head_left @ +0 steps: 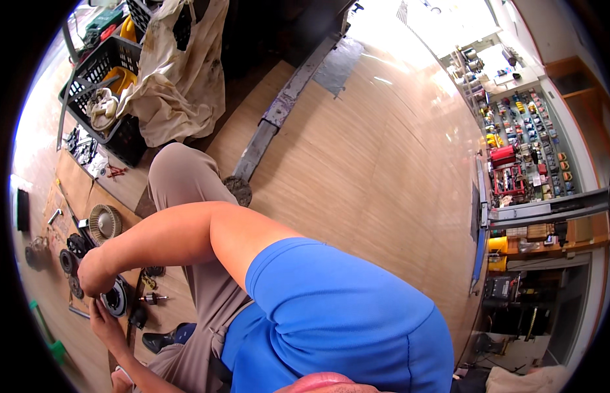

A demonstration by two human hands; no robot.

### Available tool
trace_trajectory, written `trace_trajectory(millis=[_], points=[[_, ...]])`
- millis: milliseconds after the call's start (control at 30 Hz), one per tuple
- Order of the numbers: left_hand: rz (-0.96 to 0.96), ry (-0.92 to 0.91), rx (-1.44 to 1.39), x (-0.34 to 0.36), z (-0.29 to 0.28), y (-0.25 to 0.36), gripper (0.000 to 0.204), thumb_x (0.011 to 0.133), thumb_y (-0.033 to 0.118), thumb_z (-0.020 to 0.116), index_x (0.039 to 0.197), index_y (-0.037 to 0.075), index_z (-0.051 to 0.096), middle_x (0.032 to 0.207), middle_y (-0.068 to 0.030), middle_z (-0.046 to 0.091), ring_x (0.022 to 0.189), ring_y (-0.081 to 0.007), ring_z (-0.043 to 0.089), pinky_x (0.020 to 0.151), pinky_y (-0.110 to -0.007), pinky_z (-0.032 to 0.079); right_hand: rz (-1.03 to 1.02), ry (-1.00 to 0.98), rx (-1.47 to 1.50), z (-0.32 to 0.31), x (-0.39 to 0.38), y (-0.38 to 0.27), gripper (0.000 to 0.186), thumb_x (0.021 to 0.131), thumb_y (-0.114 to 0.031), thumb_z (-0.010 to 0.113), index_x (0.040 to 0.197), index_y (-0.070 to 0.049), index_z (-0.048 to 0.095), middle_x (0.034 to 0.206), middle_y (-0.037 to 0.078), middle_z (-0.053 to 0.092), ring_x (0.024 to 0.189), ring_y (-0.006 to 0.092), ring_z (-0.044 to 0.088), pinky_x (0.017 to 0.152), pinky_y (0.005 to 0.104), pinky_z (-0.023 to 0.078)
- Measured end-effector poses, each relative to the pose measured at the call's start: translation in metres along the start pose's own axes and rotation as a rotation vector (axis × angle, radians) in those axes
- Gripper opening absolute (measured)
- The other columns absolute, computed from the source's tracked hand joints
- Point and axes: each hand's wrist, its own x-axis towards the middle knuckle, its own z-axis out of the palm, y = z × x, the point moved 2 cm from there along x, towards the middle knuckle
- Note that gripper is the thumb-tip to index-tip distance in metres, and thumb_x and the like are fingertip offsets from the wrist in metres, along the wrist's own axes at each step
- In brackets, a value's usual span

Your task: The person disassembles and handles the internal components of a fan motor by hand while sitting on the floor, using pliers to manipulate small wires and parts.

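At the left, both hands meet at the edge of a round black part with a silvery ring point(115, 298), low over the floor. My right hand point(96, 272) reaches in from above with its fingers curled down; the fingertips and anything in them are hidden. Fairly straight fingers of my left hand point(107, 324) press against the part's near-left rim, just below the right hand. A pale finned blower wheel point(105, 223) lies beyond my right wrist. Next to the right hand are dark round parts point(68, 261). A small motor armature point(152, 298) rests right of the ringed part.
A black crate point(115, 141) with a stained cloth point(177, 85) over it stands at the upper left. Near my knee, a grey metal beam point(259, 147) crosses the floor. Loose tools point(64, 200) lie at the left; stocked shelves point(528, 144) line the right.
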Motion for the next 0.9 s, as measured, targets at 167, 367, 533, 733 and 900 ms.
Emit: trace_trajectory(millis=[167, 367, 533, 733, 900], points=[[-0.146, -0.13, -0.285, 0.004, -0.004, -0.055, 0.023, 0.1, 0.018, 0.047, 0.111, 0.0, 0.058, 0.078, -0.002, 0.054, 0.066, -0.0081, 0.045, 0.058, -0.021, 0.038, -0.011, 0.042, 0.028, 0.011, 0.003, 0.002, 0.021, 0.083, -0.022, 0.058, 0.093, -0.009, 0.072, 0.092, 0.014, 0.069, 0.089, 0.0332, 0.065, 0.077, 0.0443, 0.051], [-0.417, -0.227, -0.485, -0.005, -0.007, -0.011, 0.02, 0.099, 0.016, 0.049, 0.115, 0.007, 0.058, 0.07, 0.0088, 0.042, 0.055, 0.0017, 0.034, 0.046, -0.016, 0.025, 0.047, 0.001, 0.08, 0.008, 0.004, -0.005, 0.024, 0.084, -0.026, 0.059, 0.095, -0.009, 0.071, 0.093, 0.014, 0.069, 0.09, 0.0338, 0.064, 0.077, 0.0448, 0.051], [-0.308, -0.207, -0.435, -0.001, -0.005, -0.012, 0.021, 0.099, 0.016, 0.049, 0.114, 0.005, 0.059, 0.071, 0.0081, 0.044, 0.056, 0.0018, 0.034, 0.047, -0.016, 0.023, 0.064, -0.02, 0.095, -0.001, -0.002, -0.004, 0.024, 0.083, -0.025, 0.059, 0.095, -0.007, 0.071, 0.093, 0.015, 0.069, 0.091, 0.0332, 0.065, 0.078, 0.0448, 0.051], [-0.063, -0.071, -0.167, 0.0, -0.004, -0.009, 0.026, 0.099, 0.014, 0.048, 0.114, -0.006, 0.057, 0.091, -0.0053, 0.063, 0.079, -0.0092, 0.054, 0.067, -0.023, 0.044, 0.064, -0.026, 0.056, 0.001, -0.003, -0.005, 0.023, 0.082, -0.019, 0.057, 0.097, -0.008, 0.07, 0.096, 0.013, 0.069, 0.093, 0.0322, 0.064, 0.079, 0.0442, 0.051], [0.022, -0.102, 0.09, 0.002, -0.006, 0.002, 0.03, 0.099, 0.015, 0.047, 0.117, -0.008, 0.055, 0.105, -0.0199, 0.065, 0.093, -0.0259, 0.062, 0.081, -0.033, 0.047, 0.107, -0.03, 0.027, -0.002, -0.008, -0.007, 0.022, 0.08, -0.017, 0.058, 0.095, -0.008, 0.071, 0.095, 0.014, 0.069, 0.092, 0.0322, 0.065, 0.077, 0.0437, 0.052]])
